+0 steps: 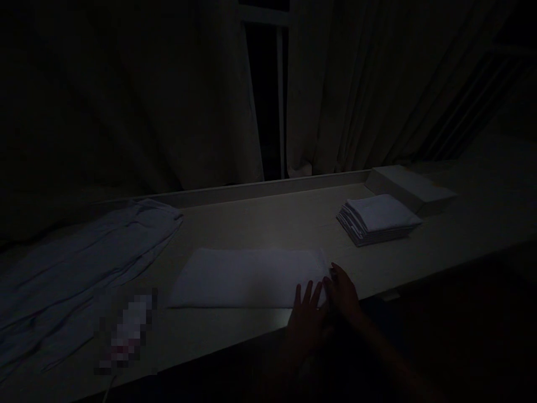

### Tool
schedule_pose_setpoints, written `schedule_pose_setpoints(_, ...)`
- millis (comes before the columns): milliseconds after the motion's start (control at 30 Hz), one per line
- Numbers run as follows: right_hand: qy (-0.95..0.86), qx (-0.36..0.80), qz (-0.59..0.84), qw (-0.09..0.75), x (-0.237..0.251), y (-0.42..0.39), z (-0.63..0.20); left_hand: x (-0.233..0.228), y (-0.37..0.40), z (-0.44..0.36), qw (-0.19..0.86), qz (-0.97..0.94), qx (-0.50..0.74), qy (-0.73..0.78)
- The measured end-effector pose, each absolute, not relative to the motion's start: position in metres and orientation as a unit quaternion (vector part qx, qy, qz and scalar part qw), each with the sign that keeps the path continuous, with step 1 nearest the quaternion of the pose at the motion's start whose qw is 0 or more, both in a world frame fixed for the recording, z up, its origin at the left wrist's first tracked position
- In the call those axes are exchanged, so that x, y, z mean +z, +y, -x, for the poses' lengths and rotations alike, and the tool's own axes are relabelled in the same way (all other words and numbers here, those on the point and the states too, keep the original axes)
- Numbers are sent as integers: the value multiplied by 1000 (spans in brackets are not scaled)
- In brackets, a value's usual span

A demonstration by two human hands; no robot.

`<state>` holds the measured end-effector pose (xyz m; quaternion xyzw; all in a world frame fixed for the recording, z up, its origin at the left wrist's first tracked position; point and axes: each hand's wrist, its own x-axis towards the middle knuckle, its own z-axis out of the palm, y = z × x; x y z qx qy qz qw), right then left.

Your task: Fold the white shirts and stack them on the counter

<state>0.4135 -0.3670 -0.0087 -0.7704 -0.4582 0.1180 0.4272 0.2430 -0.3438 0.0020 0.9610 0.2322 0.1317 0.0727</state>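
White folded cloth [247,278] lies flat in the lower middle of the frame on a pale tabletop [268,218], both hands at its right end: left hand [308,316] spread with fingers on the corner, right hand [344,291] seemingly pinching the edge (too dim to be sure). Pressing evenly along the crease should keep the soft, limp fabric square. Right of centre sits a neat stack of folded cloths [377,219]; rumpled bluish fabric [79,263] sprawls at left.

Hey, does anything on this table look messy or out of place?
Only the crumpled sheet at the left end, lying wrinkled and unfolded. The folded stack is neat, and both hands rest on the flat cloth.
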Motion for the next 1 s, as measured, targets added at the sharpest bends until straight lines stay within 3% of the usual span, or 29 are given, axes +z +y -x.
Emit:
schedule_pose_setpoints(367,-394,155,806,414,-7,-322,-462,13,-358,-270,142,-955,94,244)
schedule_pose_setpoints(600,-416,169,796,407,3,-317,-480,25,-327,-279,90,-978,98,163)
schedule_pose_setpoints(733,-455,110,789,399,18,-319,-463,18,-325,-282,81,-979,92,161)
schedule_pose_setpoints(867,-618,43,725,302,17,-332,-417,7,-329,-290,100,-968,105,205)
schedule_pose_setpoints(1000,-623,54,755,197,-4,-340,-393,2,-332,-296,125,-953,120,247)
